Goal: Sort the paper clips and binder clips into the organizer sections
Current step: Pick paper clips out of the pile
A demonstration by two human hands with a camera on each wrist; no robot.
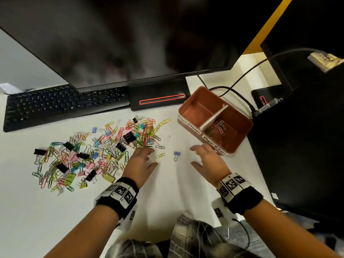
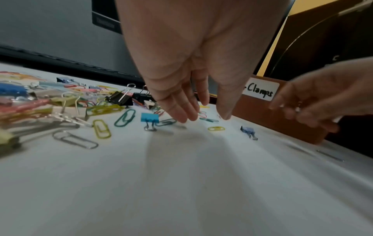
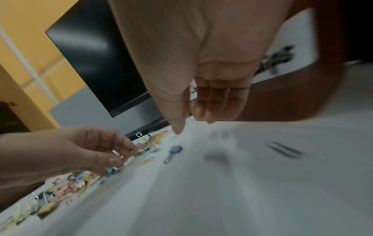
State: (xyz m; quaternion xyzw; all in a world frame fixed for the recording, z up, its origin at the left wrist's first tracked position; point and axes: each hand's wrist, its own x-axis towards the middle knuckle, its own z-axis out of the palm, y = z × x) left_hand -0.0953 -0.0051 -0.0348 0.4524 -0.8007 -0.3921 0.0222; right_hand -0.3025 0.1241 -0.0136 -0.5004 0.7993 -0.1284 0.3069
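A big mixed pile of coloured paper clips and binder clips [image 1: 93, 153] lies on the white desk. My left hand [image 1: 151, 157] hovers at the pile's right edge, fingers straight and pointing down [image 2: 203, 118], holding nothing. A yellow paper clip [image 1: 160, 155] and a small blue binder clip [image 1: 176, 155] lie loose between my hands. My right hand [image 1: 193, 155] is beside the near corner of the brown organizer [image 1: 240, 135], fingers loosely curled [image 3: 192, 126] and empty. The organizer's right section holds a few paper clips [image 1: 219, 127]. Its left section [image 1: 195, 110] looks bare.
A black keyboard [image 1: 61, 105] and the monitor [image 1: 121, 43] with its stand base [image 1: 158, 99] line the back of the desk. A black cable [image 1: 238, 95] runs behind the organizer. The desk's right edge is just past the organizer, with dark equipment [image 1: 297, 146] beyond it.
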